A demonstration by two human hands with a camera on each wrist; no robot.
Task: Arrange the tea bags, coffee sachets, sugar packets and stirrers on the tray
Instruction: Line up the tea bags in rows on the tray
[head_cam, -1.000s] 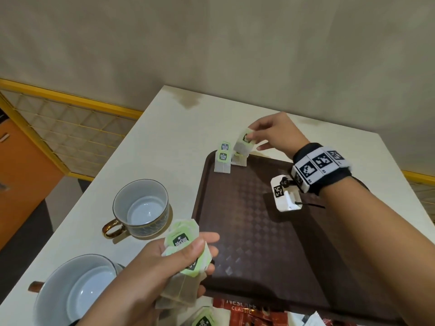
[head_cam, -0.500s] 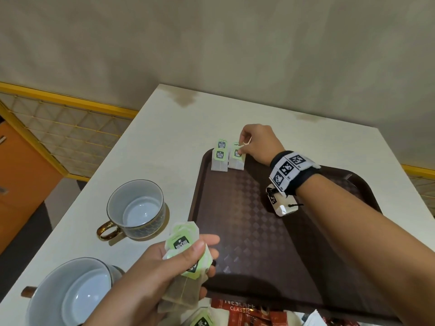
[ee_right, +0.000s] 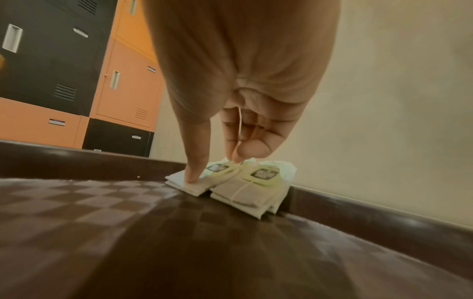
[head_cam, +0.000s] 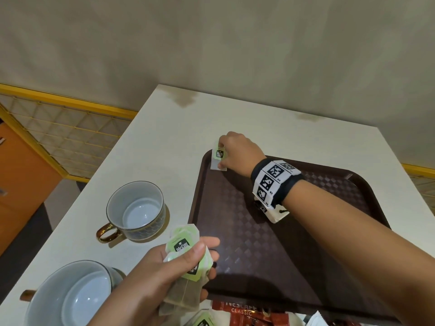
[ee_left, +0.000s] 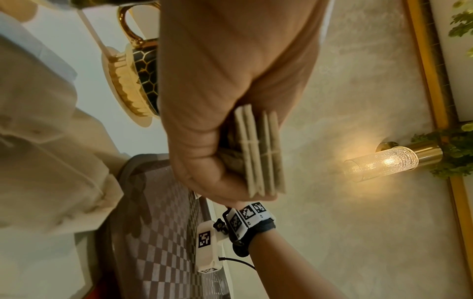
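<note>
A dark brown tray point(head_cam: 259, 255) lies on the white table. In its far left corner sit tea bags point(head_cam: 215, 166) with green tags, seen as two small piles point(ee_right: 245, 192) in the right wrist view. My right hand point(head_cam: 223, 155) is on them. Its thumb point(ee_right: 192, 174) presses the left pile point(ee_right: 184, 188), and the curled fingers pinch a tag and its string. My left hand point(head_cam: 202, 255) hovers at the tray's near left edge and grips a bunch of tea bags point(head_cam: 181, 245), whose edges point(ee_left: 261, 153) show in the left wrist view.
Two empty cups point(head_cam: 136, 210) point(head_cam: 70, 295) stand on the table left of the tray. Red coffee sachets point(head_cam: 242, 310), a white packet point(head_cam: 317, 320) and another tea bag point(head_cam: 202, 322) lie at the near edge. The table ends close on the left.
My right hand brought a tea bag down from above the tray's far left corner, set it beside the ones lying there, and now rests on them. The left hand has kept its bunch.
</note>
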